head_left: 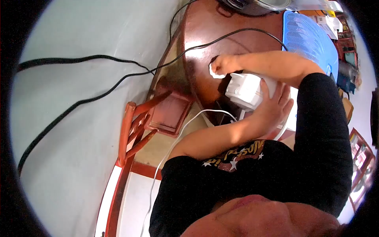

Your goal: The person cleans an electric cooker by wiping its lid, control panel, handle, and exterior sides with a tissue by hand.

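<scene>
A boxy white electrical appliance (241,91) is at the near part of the dark reddish-brown round table (205,23); its exact kind is unclear. My left hand (273,103) lies against the appliance's near side, with fingers spread over the casing. Beyond the appliance, my right hand (226,65) is closed on a crumpled white cloth (215,72), pressed to the tabletop near the left edge. The right forearm passes over the far side of the appliance, covering part of it.
A black cable (213,42) crosses the tabletop. A white cord (185,132) hangs beside my left arm. A blue perforated plastic tray (306,33) stands at right, a metal pot (260,7) at the far edge. A wooden chair (167,114) is left, by the wall (79,94).
</scene>
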`<act>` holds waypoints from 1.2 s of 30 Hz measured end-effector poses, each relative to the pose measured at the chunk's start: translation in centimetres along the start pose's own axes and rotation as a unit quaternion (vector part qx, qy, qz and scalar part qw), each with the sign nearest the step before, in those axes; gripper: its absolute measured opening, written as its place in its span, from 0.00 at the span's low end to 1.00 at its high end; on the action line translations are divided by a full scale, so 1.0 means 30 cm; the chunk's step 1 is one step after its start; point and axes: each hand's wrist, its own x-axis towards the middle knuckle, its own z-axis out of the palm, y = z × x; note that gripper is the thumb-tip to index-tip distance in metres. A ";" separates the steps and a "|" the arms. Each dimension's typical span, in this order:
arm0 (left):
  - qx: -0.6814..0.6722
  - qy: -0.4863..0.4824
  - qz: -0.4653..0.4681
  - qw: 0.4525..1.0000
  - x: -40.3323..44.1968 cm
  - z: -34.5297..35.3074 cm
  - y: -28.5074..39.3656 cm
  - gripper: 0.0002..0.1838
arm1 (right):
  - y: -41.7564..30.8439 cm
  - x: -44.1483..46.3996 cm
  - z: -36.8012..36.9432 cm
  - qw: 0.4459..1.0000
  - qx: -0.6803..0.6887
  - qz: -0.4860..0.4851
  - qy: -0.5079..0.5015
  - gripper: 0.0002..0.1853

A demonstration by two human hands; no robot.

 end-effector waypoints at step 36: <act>-0.015 -0.122 -0.035 0.992 -0.026 0.008 0.041 0.45 | -0.042 -1.205 -0.057 0.920 0.098 0.013 0.378 0.05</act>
